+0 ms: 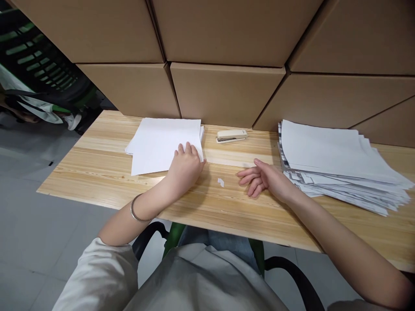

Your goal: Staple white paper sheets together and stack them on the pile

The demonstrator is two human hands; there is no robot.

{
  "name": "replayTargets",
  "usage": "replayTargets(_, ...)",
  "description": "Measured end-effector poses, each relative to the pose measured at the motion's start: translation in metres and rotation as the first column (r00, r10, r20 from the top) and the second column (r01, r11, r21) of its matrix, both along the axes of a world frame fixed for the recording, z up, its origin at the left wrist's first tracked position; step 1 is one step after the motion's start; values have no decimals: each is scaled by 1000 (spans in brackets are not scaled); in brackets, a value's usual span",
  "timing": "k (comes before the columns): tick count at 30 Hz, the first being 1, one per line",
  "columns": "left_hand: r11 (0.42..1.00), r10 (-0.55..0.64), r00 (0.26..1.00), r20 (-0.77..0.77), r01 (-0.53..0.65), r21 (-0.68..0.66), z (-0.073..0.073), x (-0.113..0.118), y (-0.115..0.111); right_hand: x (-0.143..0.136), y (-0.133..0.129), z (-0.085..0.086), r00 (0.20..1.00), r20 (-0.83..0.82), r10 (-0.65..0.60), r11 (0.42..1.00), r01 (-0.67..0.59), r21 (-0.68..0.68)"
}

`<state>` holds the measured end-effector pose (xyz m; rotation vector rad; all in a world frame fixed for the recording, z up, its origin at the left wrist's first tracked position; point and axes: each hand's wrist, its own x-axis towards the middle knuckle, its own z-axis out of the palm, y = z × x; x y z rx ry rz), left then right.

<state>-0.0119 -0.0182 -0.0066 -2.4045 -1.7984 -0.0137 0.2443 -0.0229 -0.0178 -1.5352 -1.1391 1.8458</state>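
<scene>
My left hand (185, 166) lies palm down on the near right part of a stack of white paper (162, 138), its fingers resting slightly apart on the top sheet. Its thumb shows only as a tip by the paper's edge. Above the bare wood, my right hand (259, 178) is open, with loosely curved fingers and nothing in them. A small white paper scrap (221, 182) lies between the two hands. Behind it, a cream stapler (231, 136) sits near the boxes. To the right of my right hand stands a thicker, uneven pile of paper sheets (324, 147), some with printing.
Brown cardboard boxes (227, 93) form a wall along the back of the wooden table (106, 160). My chair's armrests (292, 276) flank my lap below the front edge. At far left are a dark slatted chair back (42, 60) and part of another person's clothing.
</scene>
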Motion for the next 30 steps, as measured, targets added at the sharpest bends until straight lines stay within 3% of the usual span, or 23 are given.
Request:
replayTargets(5, 962, -269, 945, 187, 271, 11, 13, 8, -9, 0, 2, 4, 996, -88, -17, 995, 8, -103)
replayTargets(10, 786, -558, 695, 453, 618, 19, 11, 21, -24, 0, -1, 1, 993, -121, -7, 998, -2, -71)
replayTargets(14, 632, -671, 520, 529, 774, 41, 3, 26, -29, -1, -4, -4, 994, -14, 106, 994, -106, -17)
replayTargets(16, 591, -693, 453, 560, 802, 82, 4, 24, -26, 1, -5, -3, 986, 111, 124, 991, -128, 34)
replayTargets(17, 617, -679, 458, 574, 780, 108, 6, 21, -23, 3, -5, -1, 979, 174, 107, 990, -121, 73)
replayTargets(19, 766, -577, 556, 598, 623, 160, 10, 14, -11, 8, -7, 4, 968, 246, 49, 987, -84, 134)
replayTargets(20, 893, -423, 667, 614, 421, 158, 12, 9, -4, 11, -9, 7, 967, 254, 24, 988, -62, 141)
replayTargets(21, 960, -279, 746, 605, 223, 168, 13, 4, 3, 13, -10, 11, 968, 250, 10, 990, -44, 134)
replayTargets(22, 985, -144, 803, 578, 61, 161, 14, -1, 11, 15, -11, 13, 971, 241, 2, 992, -33, 122)
replayTargets(24, 986, 50, 855, 516, -125, 112, 12, -9, 24, 17, -13, 17, 974, 226, -6, 993, -20, 112)
replayTargets(26, 981, 142, 877, 459, -185, 51, 8, -14, 32, 17, -13, 17, 973, 231, -20, 993, -7, 119)
replayTargets(30, 976, 211, 929, 303, -184, -115, 3, -13, 33, 14, -12, 13, 970, 234, -73, 992, 47, 117)
